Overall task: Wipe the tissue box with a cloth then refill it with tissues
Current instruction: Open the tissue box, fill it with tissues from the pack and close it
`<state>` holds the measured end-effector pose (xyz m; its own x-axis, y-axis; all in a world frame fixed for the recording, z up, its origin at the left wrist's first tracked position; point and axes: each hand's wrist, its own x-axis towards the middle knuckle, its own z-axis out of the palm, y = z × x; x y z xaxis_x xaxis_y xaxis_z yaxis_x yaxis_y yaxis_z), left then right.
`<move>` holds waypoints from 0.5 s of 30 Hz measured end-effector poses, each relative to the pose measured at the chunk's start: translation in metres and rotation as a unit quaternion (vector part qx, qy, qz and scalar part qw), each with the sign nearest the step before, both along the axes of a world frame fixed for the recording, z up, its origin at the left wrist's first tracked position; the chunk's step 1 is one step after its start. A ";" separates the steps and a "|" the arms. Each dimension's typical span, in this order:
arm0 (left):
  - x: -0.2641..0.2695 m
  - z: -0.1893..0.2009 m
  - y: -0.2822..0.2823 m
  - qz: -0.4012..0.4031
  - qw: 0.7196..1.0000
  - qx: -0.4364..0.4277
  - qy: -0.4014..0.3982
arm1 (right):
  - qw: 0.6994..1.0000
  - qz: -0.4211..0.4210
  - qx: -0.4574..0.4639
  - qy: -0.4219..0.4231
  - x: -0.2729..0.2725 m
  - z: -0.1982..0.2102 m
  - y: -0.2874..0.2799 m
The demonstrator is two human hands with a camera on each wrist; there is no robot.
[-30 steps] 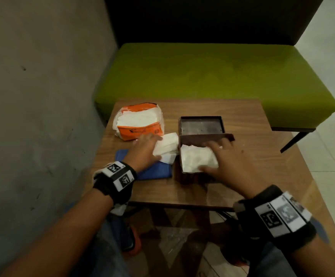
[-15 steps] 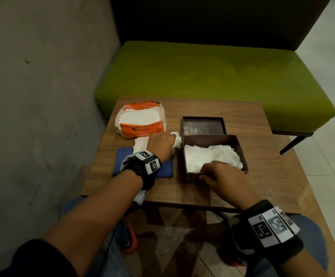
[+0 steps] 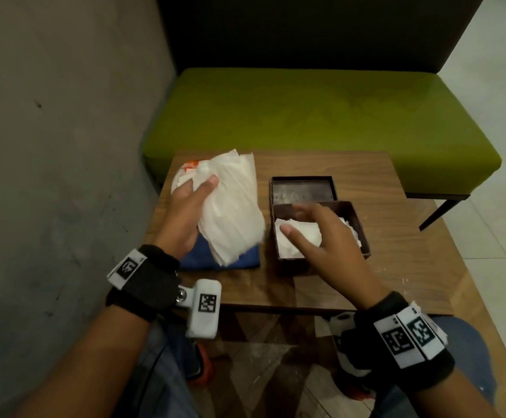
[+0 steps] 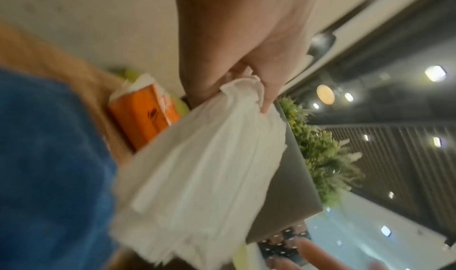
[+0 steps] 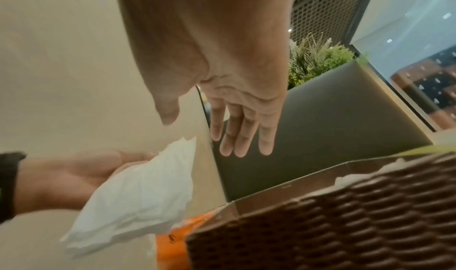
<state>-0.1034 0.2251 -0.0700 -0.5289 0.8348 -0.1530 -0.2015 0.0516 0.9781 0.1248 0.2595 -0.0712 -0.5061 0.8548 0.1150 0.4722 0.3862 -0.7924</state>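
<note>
My left hand (image 3: 189, 203) grips a thick stack of white tissues (image 3: 233, 212) by its far end, lifted above the blue cloth (image 3: 245, 258). In the left wrist view the same stack of tissues (image 4: 204, 172) hangs from thumb and fingers. The brown tissue box (image 3: 363, 236) stands open on the table with white tissues (image 3: 291, 248) inside. Over the box my right hand (image 3: 315, 233) hovers with straight, spread fingers and holds nothing. Its woven brown wall (image 5: 345, 225) fills the right wrist view.
The box's lid (image 3: 303, 190) lies upturned just behind the box. An orange tissue pack (image 3: 189, 167) sits at the table's far left, mostly hidden by the lifted stack. A green bench (image 3: 321, 116) stands beyond the wooden table (image 3: 396, 267); a grey wall is at left.
My left hand has lifted the tissue stack off the table and turned palm-up. My right hand has risen from the box's near edge and spread its fingers over the box.
</note>
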 end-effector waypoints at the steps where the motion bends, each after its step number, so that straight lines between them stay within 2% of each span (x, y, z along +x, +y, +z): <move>1: 0.007 0.002 -0.005 -0.020 0.998 -0.006 -0.060 | 0.997 -0.017 -0.056 0.045 -0.004 0.004 -0.001; 4: 0.033 0.004 -0.019 -0.095 0.983 -0.018 -0.158 | 0.952 -0.016 -0.269 0.148 -0.015 0.014 -0.007; 6: 0.051 0.007 -0.025 -0.140 0.973 -0.025 -0.182 | 0.910 0.012 -0.367 0.191 -0.018 0.015 -0.012; 8: 0.066 0.009 -0.028 -0.149 0.968 -0.047 -0.198 | 0.867 0.018 -0.440 0.232 -0.021 0.013 -0.017; 10: 0.081 0.007 -0.029 -0.117 0.977 -0.069 -0.167 | 0.875 0.016 -0.431 0.219 -0.025 0.006 -0.022; 13: 0.099 -0.001 -0.026 -0.049 0.990 -0.128 0.013 | 0.920 0.004 -0.355 0.167 -0.032 -0.002 -0.031; 14: 0.102 -0.001 -0.025 -0.039 0.989 -0.140 0.038 | 0.927 -0.005 -0.341 0.155 -0.032 -0.003 -0.032; 15: 0.101 -0.002 -0.024 -0.044 0.989 -0.142 0.021 | 0.926 -0.012 -0.342 0.156 -0.029 -0.005 -0.032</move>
